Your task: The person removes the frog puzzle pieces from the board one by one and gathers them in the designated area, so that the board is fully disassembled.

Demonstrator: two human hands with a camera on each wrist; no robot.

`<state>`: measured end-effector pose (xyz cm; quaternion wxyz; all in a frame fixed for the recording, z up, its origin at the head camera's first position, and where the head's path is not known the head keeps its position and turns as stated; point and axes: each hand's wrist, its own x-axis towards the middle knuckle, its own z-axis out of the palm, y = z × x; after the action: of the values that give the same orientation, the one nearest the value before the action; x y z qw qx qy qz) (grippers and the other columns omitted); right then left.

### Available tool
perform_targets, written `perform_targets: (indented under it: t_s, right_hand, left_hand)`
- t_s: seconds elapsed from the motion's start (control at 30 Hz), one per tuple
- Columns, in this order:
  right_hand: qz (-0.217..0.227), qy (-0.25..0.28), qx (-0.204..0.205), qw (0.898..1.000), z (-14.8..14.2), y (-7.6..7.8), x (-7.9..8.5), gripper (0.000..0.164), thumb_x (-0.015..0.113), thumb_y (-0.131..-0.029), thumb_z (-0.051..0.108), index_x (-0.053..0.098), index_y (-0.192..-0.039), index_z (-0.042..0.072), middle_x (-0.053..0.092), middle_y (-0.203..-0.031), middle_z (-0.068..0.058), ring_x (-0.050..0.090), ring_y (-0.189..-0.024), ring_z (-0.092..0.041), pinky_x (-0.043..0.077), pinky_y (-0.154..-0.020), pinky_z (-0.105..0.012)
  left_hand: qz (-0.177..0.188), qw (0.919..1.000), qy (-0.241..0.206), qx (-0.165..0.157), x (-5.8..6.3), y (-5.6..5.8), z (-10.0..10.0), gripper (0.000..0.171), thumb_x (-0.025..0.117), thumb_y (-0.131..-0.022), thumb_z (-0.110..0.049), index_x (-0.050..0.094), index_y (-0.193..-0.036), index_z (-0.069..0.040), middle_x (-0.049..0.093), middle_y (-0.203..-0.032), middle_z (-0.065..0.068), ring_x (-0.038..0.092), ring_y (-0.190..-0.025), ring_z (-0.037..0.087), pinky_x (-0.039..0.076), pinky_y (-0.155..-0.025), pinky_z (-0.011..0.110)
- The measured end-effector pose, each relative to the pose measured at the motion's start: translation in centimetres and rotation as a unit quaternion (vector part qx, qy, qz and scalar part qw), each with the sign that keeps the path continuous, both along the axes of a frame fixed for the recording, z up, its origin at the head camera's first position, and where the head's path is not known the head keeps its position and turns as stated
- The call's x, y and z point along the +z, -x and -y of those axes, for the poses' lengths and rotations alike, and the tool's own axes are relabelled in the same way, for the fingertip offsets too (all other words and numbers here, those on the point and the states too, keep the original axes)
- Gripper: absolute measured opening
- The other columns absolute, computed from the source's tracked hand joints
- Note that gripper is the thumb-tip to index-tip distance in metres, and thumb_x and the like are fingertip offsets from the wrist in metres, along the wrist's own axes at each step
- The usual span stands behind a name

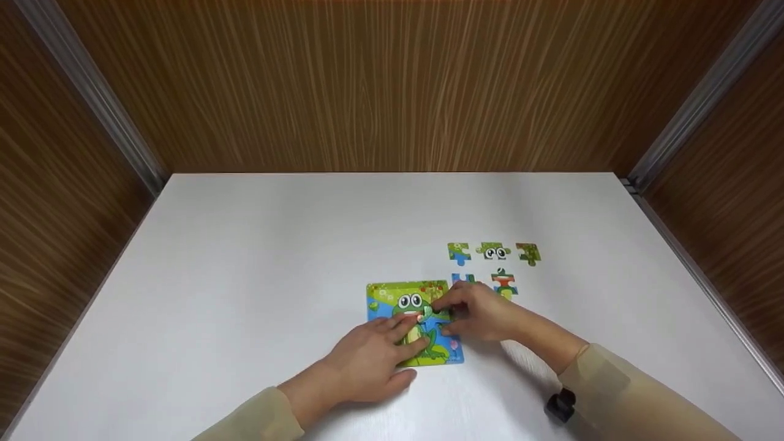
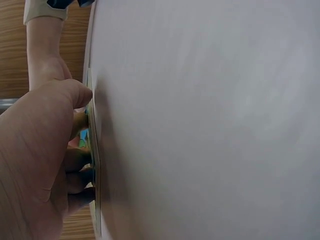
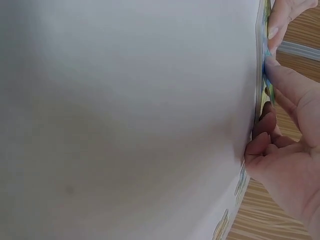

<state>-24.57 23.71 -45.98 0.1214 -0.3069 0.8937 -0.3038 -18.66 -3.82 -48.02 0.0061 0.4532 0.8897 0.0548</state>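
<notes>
A square frog jigsaw puzzle (image 1: 441, 356) lies flat on the white table, showing a green frog on blue and green. My left hand (image 1: 370, 361) rests on it from the lower left, fingers spread over the frog's mouth and body, thumb at the front edge. At the puzzle's right side, my right hand (image 1: 487, 312) pinches a puzzle piece (image 3: 270, 91) between thumb and forefinger. In the right wrist view that piece tilts up slightly from the board, while the other fingers curl down beside the edge. Fingers partly hide the picture in the head view.
Beyond my right hand lie several loose pieces: a corner piece (image 1: 458, 253), an eyes piece (image 1: 493, 252), a brown-green piece (image 1: 528, 253) and a red-mouth piece (image 1: 505, 280). Another blue piece (image 1: 463, 277) is partly covered by the hand. Wood-grain panels (image 1: 392, 86) surround the table (image 1: 245, 257).
</notes>
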Motion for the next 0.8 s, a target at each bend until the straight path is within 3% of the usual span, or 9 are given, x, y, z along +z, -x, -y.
perform_targets:
  t_s: [0.33, 0.63, 0.8]
  right_hand:
    - [-0.005, -0.034, -0.008, 0.999, 0.41, 0.19, 0.33, 0.040, 0.090, -0.088, 0.019, 0.080, -0.126, 0.011, 0.075, -0.114, 0.006, 0.065, -0.104, -0.015, 0.057, -0.094, -0.036]
    - [0.019, -0.060, -0.014, 0.998, 0.48, 0.44, 0.78, 0.048, 0.092, -0.085, 0.023, 0.078, -0.130, 0.013, 0.075, -0.115, 0.007, 0.063, -0.106, -0.013, 0.056, -0.096, -0.038]
    - [-0.004, -0.049, 0.010, 0.999, -0.03, 0.31, 0.31, 0.051, 0.089, -0.088, 0.021, 0.075, -0.135, 0.011, 0.072, -0.119, 0.004, 0.064, -0.106, -0.014, 0.056, -0.094, -0.037]
  left_hand:
    - [0.001, 1.0000, 0.005, 0.005, -0.13, 0.04, -0.03, 0.054, 0.042, -0.110, -0.047, 0.052, -0.159, -0.026, 0.039, -0.167, 0.014, 0.041, -0.153, 0.028, 0.037, -0.122, 0.042]
    - [0.000, 1.0000, 0.007, 0.003, -0.06, 0.02, -0.04, 0.055, 0.042, -0.110, -0.048, 0.052, -0.159, -0.026, 0.038, -0.167, 0.014, 0.041, -0.153, 0.028, 0.037, -0.122, 0.041]
    - [0.000, 1.0000, 0.002, -0.001, -0.12, 0.01, 0.09, 0.055, 0.043, -0.110, -0.047, 0.052, -0.159, -0.024, 0.039, -0.167, 0.015, 0.040, -0.153, 0.028, 0.037, -0.122, 0.042]
